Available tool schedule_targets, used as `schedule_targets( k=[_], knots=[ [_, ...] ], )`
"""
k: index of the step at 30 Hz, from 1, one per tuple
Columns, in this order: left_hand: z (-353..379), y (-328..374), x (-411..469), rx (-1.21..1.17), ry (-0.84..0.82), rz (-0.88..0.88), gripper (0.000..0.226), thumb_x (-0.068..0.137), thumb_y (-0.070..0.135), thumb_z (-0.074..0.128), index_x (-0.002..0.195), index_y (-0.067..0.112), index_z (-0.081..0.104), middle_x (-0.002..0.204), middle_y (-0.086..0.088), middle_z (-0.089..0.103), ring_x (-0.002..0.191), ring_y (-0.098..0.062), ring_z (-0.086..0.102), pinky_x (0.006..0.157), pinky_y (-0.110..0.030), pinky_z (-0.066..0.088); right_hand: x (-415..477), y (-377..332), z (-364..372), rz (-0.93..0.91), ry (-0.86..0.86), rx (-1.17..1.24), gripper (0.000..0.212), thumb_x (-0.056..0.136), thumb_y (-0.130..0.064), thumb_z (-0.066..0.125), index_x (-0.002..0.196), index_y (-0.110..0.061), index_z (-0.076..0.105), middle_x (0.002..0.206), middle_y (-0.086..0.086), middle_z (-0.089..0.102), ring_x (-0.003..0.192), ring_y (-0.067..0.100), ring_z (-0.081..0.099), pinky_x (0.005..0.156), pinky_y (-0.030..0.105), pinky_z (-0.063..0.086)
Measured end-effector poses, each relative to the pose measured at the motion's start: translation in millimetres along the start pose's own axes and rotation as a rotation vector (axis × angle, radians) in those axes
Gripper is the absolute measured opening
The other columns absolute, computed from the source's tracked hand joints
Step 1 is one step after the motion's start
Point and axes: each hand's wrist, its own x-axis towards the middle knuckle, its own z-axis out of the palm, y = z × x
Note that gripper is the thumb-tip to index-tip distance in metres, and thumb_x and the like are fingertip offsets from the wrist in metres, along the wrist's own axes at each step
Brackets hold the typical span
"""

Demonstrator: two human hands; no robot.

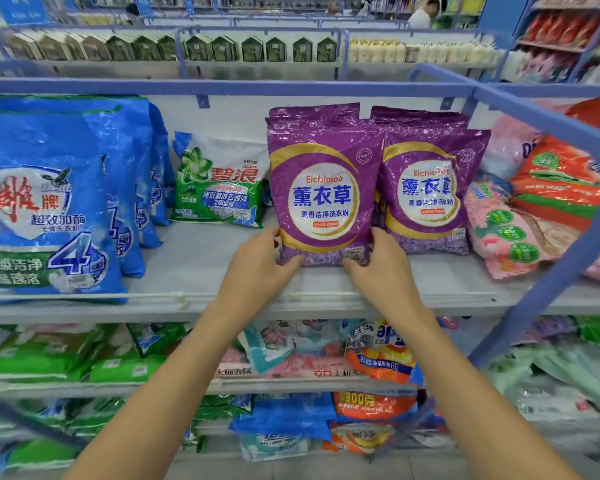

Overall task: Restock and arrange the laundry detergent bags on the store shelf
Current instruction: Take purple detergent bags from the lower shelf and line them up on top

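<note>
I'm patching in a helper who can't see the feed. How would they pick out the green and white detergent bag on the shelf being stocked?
Find the grey middle shelf under the blue rail. On it, between the big blue bags at the left and the purple bags held by both hands, stands the green and white bag. It is the only green one there, smaller than its neighbours, set back and leaning.

Single head-worn wide-angle view; no second view to overlap with. Camera sat at about the height of the grey shelf (194, 268), faced straight into the shelving and tilted slightly down. Close range: both forearms entered from 6 o'clock, left hand (257, 265) and right hand (383, 268) just below centre at the front purple bag (323, 188). Lower shelves filled 6 o'clock; farther aisles showed small and blurred at 12. Blue rail (568, 237) bowed at 3 o'clock from lens distortion.
</note>
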Motion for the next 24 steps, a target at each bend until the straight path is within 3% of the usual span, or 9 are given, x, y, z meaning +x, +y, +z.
schedule_targets(
  k=[4, 7, 14, 24],
  knots=[
    [-13.4, -12.1, -48.1, 0.15, 0.079, 0.018, 0.059, 0.095, 0.045, 0.063, 0.143, 0.011, 0.052, 0.135, -0.008, 0.062, 0.126, -0.028, 0.055, 0.103, -0.043, 0.046, -40.3, 3.7, -15.0, -0.082, 0.021, 0.008, 0.058, 0.101, -0.052, 0.054, 0.15, -0.022, 0.045, 0.149, -0.003, 0.051, 0.137, 0.016, 0.047, 0.11, 0.039, 0.043],
    [-17.9, -19.0, -99.2, 0.205, 0.142, 0.049, 0.053, 0.096, 0.039, 0.064, 0.138, 0.008, 0.058, 0.135, -0.009, 0.061, 0.13, -0.03, 0.051, 0.111, -0.043, 0.041, -86.4, 14.1, -28.5, -0.163, -0.007, 0.002, 0.056, 0.103, -0.047, 0.053, 0.152, -0.021, 0.046, 0.157, -0.004, 0.045, 0.146, 0.014, 0.037, 0.12, 0.036, 0.033],
    [-4.3, -21.1, -213.0, 0.17, 0.181, -0.069, 0.053, 0.094, 0.039, 0.067, 0.14, 0.012, 0.058, 0.143, -0.005, 0.057, 0.136, -0.024, 0.047, 0.115, -0.036, 0.036, -179.1, 53.5, -28.6, -0.203, -0.113, -0.03, 0.057, 0.102, -0.045, 0.055, 0.152, -0.018, 0.046, 0.157, -0.002, 0.045, 0.146, 0.013, 0.037, 0.12, 0.03, 0.03],
    [-11.8, -37.3, -303.2, 0.158, 0.154, -0.193, 0.058, 0.101, 0.05, 0.05, 0.148, 0.016, 0.047, 0.149, 0.0, 0.051, 0.14, -0.017, 0.041, 0.117, -0.035, 0.036, -247.9, 61.5, 0.1, -0.127, -0.297, -0.047, 0.066, 0.102, -0.056, 0.047, 0.157, -0.022, 0.036, 0.163, -0.005, 0.037, 0.15, 0.013, 0.03, 0.122, 0.033, 0.025]
  ],
)
